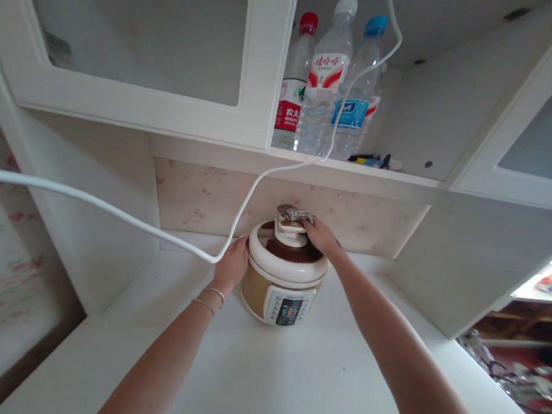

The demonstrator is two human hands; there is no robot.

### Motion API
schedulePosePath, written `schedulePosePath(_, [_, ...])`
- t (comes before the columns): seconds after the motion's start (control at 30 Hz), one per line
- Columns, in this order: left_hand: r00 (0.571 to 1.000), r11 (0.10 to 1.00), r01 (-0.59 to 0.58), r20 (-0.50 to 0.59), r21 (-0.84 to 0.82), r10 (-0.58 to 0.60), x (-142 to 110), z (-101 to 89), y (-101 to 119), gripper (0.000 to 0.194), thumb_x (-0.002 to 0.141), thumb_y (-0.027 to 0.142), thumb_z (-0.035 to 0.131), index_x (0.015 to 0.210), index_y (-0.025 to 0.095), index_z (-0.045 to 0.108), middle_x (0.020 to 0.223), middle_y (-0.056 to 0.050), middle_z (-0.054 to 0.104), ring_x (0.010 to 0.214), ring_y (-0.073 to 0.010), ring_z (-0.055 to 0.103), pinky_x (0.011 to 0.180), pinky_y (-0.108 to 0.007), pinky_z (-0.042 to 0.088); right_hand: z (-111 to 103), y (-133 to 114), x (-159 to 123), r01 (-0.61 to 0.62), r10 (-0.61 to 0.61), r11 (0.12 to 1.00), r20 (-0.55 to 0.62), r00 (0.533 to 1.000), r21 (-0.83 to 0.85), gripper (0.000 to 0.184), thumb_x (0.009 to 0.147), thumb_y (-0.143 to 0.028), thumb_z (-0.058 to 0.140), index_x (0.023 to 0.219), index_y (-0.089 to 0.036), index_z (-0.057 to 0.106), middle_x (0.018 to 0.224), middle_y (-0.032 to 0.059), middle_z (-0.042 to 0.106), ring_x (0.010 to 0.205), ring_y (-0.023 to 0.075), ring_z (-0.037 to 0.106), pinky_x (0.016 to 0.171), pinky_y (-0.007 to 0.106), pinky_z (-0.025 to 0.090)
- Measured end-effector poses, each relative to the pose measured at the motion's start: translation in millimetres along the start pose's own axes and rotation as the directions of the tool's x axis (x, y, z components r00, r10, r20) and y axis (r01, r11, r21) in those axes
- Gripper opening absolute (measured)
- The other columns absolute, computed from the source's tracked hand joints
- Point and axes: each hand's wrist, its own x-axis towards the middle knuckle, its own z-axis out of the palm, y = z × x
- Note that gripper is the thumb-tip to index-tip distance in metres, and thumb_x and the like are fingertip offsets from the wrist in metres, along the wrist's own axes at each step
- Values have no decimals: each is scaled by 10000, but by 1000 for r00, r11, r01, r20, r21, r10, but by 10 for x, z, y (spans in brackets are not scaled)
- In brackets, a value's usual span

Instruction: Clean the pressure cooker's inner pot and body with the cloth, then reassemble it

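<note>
An electric pressure cooker (257,288) with a gold body, white rim and control panel stands on the white counter. On its brown lid is a white handle (291,237). My right hand (322,237) is closed on a small, crumpled, patterned cloth (299,215) lying over the top of that handle. My left hand (234,264), below two thin bracelets, grips the cooker's left side near the rim. Its fingertips are partly hidden by the cooker.
Above is an open cabinet shelf (401,178) holding several plastic bottles (325,97) and small items. A white cable (128,223) hangs down in front of it and runs left. The white counter (264,383) continues toward me, between side panels.
</note>
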Motion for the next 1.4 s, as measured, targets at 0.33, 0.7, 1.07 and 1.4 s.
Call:
schedulePosePath(0.33, [998, 1000, -25, -51, -10, 24, -6, 55, -2, 385, 944, 198, 298, 1297, 191, 450, 1237, -112, 574, 1149, -214, 535, 985, -357, 413, -1, 87, -873, -92, 82, 993, -131, 988, -69, 497, 933, -510, 293, 1198, -186, 559, 1037, 138, 671, 984, 288, 618, 851, 403, 434])
schedulePosePath(0.7, [999, 1000, -13, -31, -25, 12, -21, 6, 17, 320, 948, 225, 323, 1216, 198, 495, 1166, -112, 604, 1097, -218, 558, 914, -344, 446, 348, -512, -1431, 462, -527, 837, -201, 826, -294, 410, 877, -173, 454, 1281, -237, 485, 1311, 70, 551, 1237, 262, 442, 1098, 518, 145])
schedulePosePath(1.07, [1000, 1000, 16, 15, 1, -16, 3, 4, -18, 335, 947, 206, 316, 1247, 213, 466, 1212, -105, 581, 1160, -203, 525, 970, -349, 412, 89, -465, -1001, 431, -478, 839, -74, 875, -331, 428, 853, -220, 489, 1280, -237, 507, 1181, 63, 639, 977, 216, 624, 846, 310, 474])
schedulePosePath(1.4, [999, 1000, -20, -26, -14, 20, -34, 27, -32, 370, 955, 210, 291, 1291, 186, 446, 1300, -125, 533, 1207, -202, 498, 1020, -367, 385, -32, 338, -839, 488, -499, 857, -29, 866, -166, 531, 766, -158, 496, 1294, -217, 508, 1477, 62, 342, 1289, 246, 412, 1098, 475, 274])
